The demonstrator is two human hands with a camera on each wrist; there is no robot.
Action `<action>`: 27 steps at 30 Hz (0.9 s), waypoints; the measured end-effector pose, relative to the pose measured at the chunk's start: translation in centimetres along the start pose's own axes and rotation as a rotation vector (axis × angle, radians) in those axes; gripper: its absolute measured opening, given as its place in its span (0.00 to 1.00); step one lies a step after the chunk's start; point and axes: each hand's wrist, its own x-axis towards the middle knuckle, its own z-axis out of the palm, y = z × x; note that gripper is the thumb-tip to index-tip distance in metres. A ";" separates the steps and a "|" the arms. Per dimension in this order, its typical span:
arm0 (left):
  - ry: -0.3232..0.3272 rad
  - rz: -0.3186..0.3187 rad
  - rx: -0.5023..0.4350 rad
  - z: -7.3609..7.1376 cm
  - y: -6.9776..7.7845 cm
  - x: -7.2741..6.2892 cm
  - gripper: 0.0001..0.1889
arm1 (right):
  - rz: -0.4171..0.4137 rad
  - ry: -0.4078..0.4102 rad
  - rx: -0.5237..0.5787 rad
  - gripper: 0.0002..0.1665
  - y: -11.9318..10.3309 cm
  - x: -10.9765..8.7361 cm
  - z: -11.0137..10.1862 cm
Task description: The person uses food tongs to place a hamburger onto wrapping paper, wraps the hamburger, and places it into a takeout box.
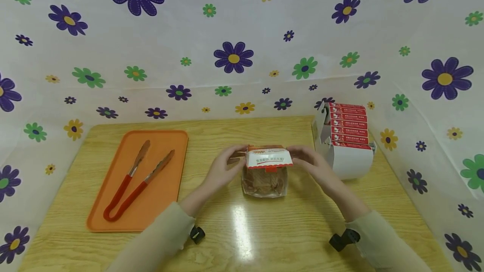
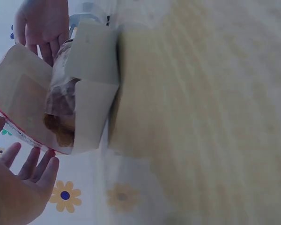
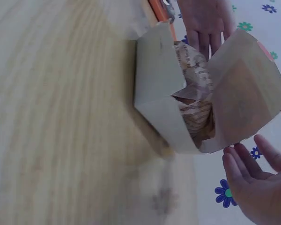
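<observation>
A paper burger box (image 1: pixel 264 179) stands on the table in front of me, its lid (image 1: pixel 269 158) raised and tilted. Inside lies food in printed wrapping paper (image 3: pixel 194 70); a brown, crusty bit (image 2: pixel 61 131) shows at its edge in the left wrist view. My left hand (image 1: pixel 226 167) holds the left edge of the lid between thumb and fingers. At the opposite edge, my right hand (image 1: pixel 311 165) holds the lid the same way. Both wrist views show the thumbs and fingertips on the lid's sides, while the lower part of the box rests on the wood.
To the left, an orange tray (image 1: pixel 166 196) carries red-handled tongs (image 1: pixel 130 188), spread apart. A dispenser (image 1: pixel 349 160) with a roll of red and white labels (image 1: pixel 348 123) stands close beyond my right hand. Flowered white sheeting (image 1: pixel 196 37) borders the wooden table (image 1: pixel 242 238) at the back and sides.
</observation>
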 end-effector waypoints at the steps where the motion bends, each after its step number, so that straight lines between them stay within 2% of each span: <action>1: -0.002 0.027 0.010 0.1 -0.2 -0.4 0.23 | -0.031 -0.012 0.000 0.27 0.3 -0.2 0.1; 4: -0.011 0.082 0.034 0.2 -0.7 -1.3 0.24 | -0.111 -0.043 0.004 0.28 1.1 -0.9 0.5; 9: -0.042 0.125 0.109 0.1 -1.3 -2.7 0.26 | -0.237 -0.092 -0.011 0.31 2.5 -1.7 1.1; 13: -0.092 0.155 0.160 -0.2 -1.5 -3.4 0.33 | -0.352 -0.105 -0.031 0.36 3.3 -2.1 1.6; 15: -0.126 0.150 0.177 -0.3 -1.5 -3.7 0.39 | -0.391 -0.109 -0.032 0.41 3.6 -2.2 1.8; 18: -0.177 0.126 0.218 -0.3 -1.5 -4.0 0.49 | -0.422 -0.107 -0.057 0.49 4.1 -2.4 2.2; 21: -0.199 0.111 0.281 -0.2 -1.5 -4.2 0.56 | -0.434 -0.078 -0.129 0.57 4.5 -2.7 2.8; 24: -0.187 0.120 0.362 0.1 -1.7 -4.2 0.57 | -0.433 -0.025 -0.220 0.63 4.7 -3.0 3.4; 27: -0.159 0.141 0.423 0.4 -1.9 -4.3 0.55 | -0.445 0.038 -0.299 0.63 4.9 -3.1 3.9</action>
